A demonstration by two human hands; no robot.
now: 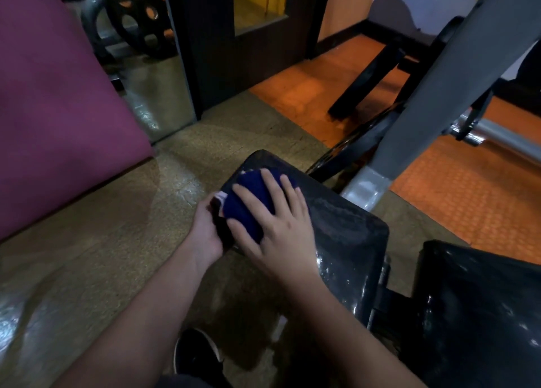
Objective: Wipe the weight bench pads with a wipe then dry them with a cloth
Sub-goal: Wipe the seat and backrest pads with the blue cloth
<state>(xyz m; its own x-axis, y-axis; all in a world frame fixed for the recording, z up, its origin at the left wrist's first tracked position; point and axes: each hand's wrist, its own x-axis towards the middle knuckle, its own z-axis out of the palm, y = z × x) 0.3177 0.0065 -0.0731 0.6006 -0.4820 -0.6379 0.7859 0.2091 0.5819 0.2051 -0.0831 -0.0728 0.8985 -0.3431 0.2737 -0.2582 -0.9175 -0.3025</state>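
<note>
Two bare hands meet at the far left corner of a black bench pad [336, 226]. The right hand [275, 226] lies flat with straight, spread fingers on a dark blue cloth [251, 203], pressing it against the top of the pad near that corner. The left hand [205, 229] curls round the pad's left edge just below the cloth, fingers tucked under and out of sight; a small pale scrap, perhaps a label or a wipe, shows at its fingertips, but which it is cannot be told. The pad's surface shows a dull streaked patch to the right of the cloth. A second black pad [480, 308] sits lower right, joined by a dark bracket. A maroon mat [58, 100] leans at left, a black weight plate [137, 15] stands behind it, a grey machine frame [450, 74] rises at right, and a black shoe [196, 355] rests on the floor below.
</note>
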